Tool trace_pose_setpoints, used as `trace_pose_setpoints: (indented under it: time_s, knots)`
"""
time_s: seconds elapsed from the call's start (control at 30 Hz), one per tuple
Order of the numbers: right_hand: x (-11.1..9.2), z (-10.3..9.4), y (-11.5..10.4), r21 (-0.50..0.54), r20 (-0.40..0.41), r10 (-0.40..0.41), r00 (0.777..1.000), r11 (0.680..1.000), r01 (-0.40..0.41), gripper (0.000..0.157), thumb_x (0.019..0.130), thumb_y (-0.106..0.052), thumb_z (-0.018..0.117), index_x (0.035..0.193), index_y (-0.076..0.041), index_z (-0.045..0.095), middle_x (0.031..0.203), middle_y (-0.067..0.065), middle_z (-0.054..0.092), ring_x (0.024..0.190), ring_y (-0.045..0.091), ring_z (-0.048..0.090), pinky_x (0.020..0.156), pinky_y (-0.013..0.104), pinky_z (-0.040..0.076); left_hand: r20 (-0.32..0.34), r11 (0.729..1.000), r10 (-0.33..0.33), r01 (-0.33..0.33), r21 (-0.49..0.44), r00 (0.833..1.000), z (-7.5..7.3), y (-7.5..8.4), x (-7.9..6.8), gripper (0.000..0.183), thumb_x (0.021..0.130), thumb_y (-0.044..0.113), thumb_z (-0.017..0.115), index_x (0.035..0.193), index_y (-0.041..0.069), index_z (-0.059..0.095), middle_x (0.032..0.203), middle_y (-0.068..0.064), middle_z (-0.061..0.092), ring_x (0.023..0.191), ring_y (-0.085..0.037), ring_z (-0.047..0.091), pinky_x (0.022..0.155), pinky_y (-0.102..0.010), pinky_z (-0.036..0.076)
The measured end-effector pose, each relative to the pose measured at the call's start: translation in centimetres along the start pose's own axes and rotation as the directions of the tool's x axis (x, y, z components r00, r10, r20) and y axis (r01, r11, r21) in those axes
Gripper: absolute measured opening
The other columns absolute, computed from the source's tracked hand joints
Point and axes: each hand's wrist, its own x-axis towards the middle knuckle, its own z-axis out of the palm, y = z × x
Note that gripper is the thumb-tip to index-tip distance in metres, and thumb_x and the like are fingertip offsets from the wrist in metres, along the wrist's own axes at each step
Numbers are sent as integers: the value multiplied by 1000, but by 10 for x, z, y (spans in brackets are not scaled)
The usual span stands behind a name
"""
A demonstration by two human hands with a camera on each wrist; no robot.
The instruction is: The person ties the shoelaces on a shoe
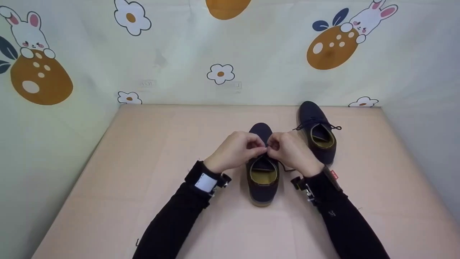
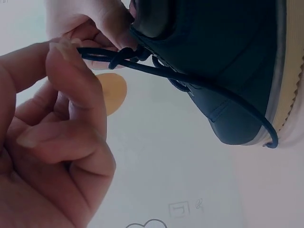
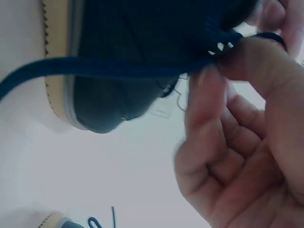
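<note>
A dark navy shoe (image 1: 261,194) sits on the table with its toe pointing away from me. Over its tongue, my left hand (image 1: 235,149) pinches a doubled piece of the dark shoelace (image 2: 190,80) between thumb and forefinger. In the left wrist view, this loop runs to a knot at the shoe's opening, and a loose end hangs down over the side to the sole. My right hand (image 1: 293,151) meets the left one there, its thumb and forefinger pinching the lace (image 3: 118,67) close to the eyelets. Those fingertips partly cover the knot.
A second matching shoe (image 1: 325,154) stands behind and to the right, its lace tied in a bow. The pale pink table (image 1: 143,144) ends at a printed backdrop (image 1: 179,54) with rabbits and flowers. Both wrists wear black straps with small cameras.
</note>
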Motion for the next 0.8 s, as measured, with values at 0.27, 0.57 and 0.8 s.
trace_pose_setpoints:
  time_s: [0.27, 0.57, 0.8]
  knots:
    - [0, 3, 3, 31, -48, 87, 995, 996, -86, 9, 81, -8, 77, 79, -10, 69, 67, -3, 64, 60, 12, 57, 58, 29, 46, 61, 990, 67, -74, 124, 996, 6, -2, 1, 10, 90, 22, 75, 91, 13, 78, 85, 8, 73, 78, -8, 62, 74, -25, 48]
    - [1, 6, 5, 78, -48, 71, 996, 995, -67, 8, 84, -7, 74, 79, -10, 68, 68, -3, 65, 60, 10, 59, 57, 28, 48, 73, 978, 86, -98, 182, 994, 3, -4, 1, 18, 95, 25, 68, 91, 12, 79, 78, 5, 71, 70, -7, 61, 67, -24, 48]
    - [2, 7, 8, 92, -43, 16, 999, 996, -12, 3, 81, -8, 71, 82, -8, 68, 67, -3, 59, 60, 11, 53, 56, 27, 44, -238, 993, -112, 119, 17, 965, -8, -18, 2, 25, 99, 25, 63, 85, 9, 76, 62, 4, 62, 57, -9, 54, 56, -25, 41]
